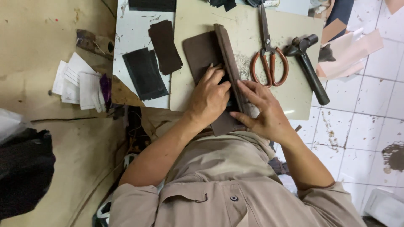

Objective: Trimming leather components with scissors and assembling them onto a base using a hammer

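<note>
We see a long brown leather piece [204, 52] lying flat on the pale work board [290, 96], slanted from its far middle to its near edge. One long side is folded up into a narrow raised strip.

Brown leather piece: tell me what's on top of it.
Both hands press on the brown leather piece: left hand, right hand. A folded strip runs along it. The part beneath the hands is hidden.

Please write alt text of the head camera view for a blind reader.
Both hands, left hand and right hand, press a folded brown leather piece on a pale board. Scissors and a black hammer lie beside the right hand.
</note>
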